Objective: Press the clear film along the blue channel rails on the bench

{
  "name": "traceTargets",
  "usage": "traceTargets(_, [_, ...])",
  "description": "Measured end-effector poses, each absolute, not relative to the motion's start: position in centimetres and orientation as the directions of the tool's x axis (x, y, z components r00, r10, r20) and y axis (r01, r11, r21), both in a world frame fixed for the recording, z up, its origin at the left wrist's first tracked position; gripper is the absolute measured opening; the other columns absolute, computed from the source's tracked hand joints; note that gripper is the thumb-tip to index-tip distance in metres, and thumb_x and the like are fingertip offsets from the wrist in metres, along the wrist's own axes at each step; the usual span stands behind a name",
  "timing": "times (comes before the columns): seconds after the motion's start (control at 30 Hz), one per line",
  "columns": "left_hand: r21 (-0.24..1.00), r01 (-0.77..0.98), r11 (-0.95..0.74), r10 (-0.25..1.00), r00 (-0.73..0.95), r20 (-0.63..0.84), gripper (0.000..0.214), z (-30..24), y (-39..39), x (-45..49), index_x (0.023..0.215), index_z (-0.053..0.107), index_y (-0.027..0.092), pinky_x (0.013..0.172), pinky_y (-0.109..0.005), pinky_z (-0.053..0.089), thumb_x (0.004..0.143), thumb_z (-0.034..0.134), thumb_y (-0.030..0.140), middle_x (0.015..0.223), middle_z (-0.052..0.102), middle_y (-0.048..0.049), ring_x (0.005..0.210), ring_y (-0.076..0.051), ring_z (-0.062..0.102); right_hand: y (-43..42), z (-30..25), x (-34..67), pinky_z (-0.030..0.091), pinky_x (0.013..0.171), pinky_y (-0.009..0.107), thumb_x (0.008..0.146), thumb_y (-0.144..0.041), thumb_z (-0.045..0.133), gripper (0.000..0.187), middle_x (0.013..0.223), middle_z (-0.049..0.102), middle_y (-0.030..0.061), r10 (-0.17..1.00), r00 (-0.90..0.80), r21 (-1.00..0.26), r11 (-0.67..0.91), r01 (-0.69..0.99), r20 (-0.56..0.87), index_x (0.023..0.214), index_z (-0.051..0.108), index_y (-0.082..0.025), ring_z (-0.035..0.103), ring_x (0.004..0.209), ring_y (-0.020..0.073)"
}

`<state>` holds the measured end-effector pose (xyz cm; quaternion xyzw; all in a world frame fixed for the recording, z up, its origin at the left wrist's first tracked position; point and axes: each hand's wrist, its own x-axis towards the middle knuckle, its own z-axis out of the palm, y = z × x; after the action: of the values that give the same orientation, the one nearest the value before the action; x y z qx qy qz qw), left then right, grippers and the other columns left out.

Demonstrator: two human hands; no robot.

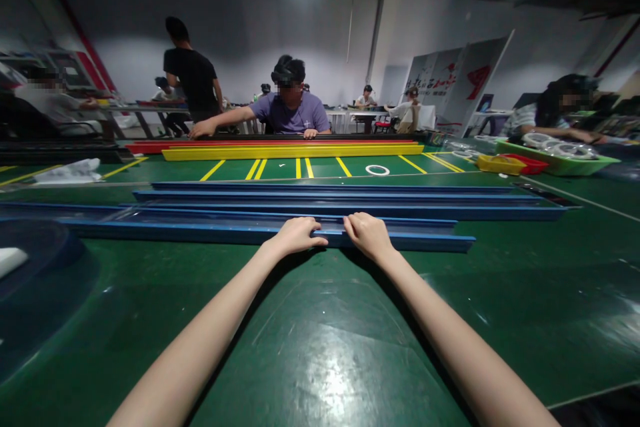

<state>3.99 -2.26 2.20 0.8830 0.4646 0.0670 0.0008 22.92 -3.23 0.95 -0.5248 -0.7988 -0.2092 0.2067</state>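
A long blue U-shaped plastic channel (175,232) lies across the green table in front of me. My left hand (296,236) grips its near wall, thumb on the near side and fingers over the rim. A short way to the right, my right hand (370,235) is closed over the same channel, its fingertips hidden behind the hand and wall. Bare channel shows between the two hands. Just behind it, more blue channels (490,213) lie roughly parallel, the left ends overlapping or close together.
At left sits a large dark blue coil (45,293). Yellow (295,153) and red (145,147) channels lie farther back, near a co-worker in purple (295,110). A white ring (377,171) lies mid-table. Right, a green tray (565,161) holds white rings beside a yellow bin (500,164).
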Motion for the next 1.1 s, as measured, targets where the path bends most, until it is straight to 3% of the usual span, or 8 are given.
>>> traceTargets(0.17, [0.035, 0.830, -0.557, 0.828, 0.552, 0.102, 0.036, 2.2, -2.2, 4.0, 0.090, 0.062, 0.022, 0.062, -0.024, 0.040, 0.076, 0.046, 0.052, 0.087, 0.062, -0.0029, 0.081, -0.020, 0.058, -3.4, 0.5, 21.3, 0.021, 0.051, 0.025, 0.089, -0.029, 0.028, 0.039, 0.067, 0.063, 0.0042, 0.714, -0.435, 0.145, 0.431, 0.891, 0.549, 0.069, 0.060, -0.017, 0.053, 0.062, 0.0114])
traceTargets(0.53, [0.019, 0.825, -0.565, 0.821, 0.559, 0.119, 0.036, 2.1, -2.4, 4.1, 0.092, 0.061, 0.023, 0.063, -0.023, 0.041, 0.077, 0.045, 0.052, 0.090, 0.062, -0.0024, 0.084, -0.019, 0.058, -2.5, 0.1, 21.3, 0.018, 0.049, 0.025, 0.089, -0.035, 0.025, 0.047, 0.066, 0.064, 0.0046, 0.750, -0.357, 0.114, 0.357, 0.927, 0.557, 0.066, 0.061, -0.017, 0.055, 0.057, 0.0120])
traceTargets(0.83, [-0.072, 0.823, -0.563, 0.795, 0.563, 0.227, 0.034, 1.6, -3.7, 4.3, 0.096, 0.056, 0.019, 0.070, -0.027, 0.042, 0.082, 0.042, 0.047, 0.096, 0.060, -0.0059, 0.091, -0.020, 0.055, -1.9, -0.2, 22.2, 0.020, 0.049, 0.025, 0.088, -0.043, 0.028, 0.050, 0.060, 0.062, 0.0067, 0.651, -0.478, 0.188, 0.465, 0.865, 0.590, 0.063, 0.061, -0.014, 0.054, 0.055, 0.0123])
traceTargets(1.1, [-0.116, 0.830, -0.545, 0.774, 0.552, 0.310, 0.043, 1.2, -3.9, 5.1, 0.087, 0.054, 0.016, 0.072, -0.028, 0.040, 0.077, 0.043, 0.057, 0.090, 0.060, -0.0070, 0.086, -0.020, 0.055, -1.9, 0.1, 24.5, 0.020, 0.048, 0.025, 0.089, -0.036, 0.027, 0.051, 0.057, 0.063, 0.0069, 0.680, -0.436, 0.184, 0.412, 0.892, 0.590, 0.059, 0.062, -0.014, 0.053, 0.050, 0.0115])
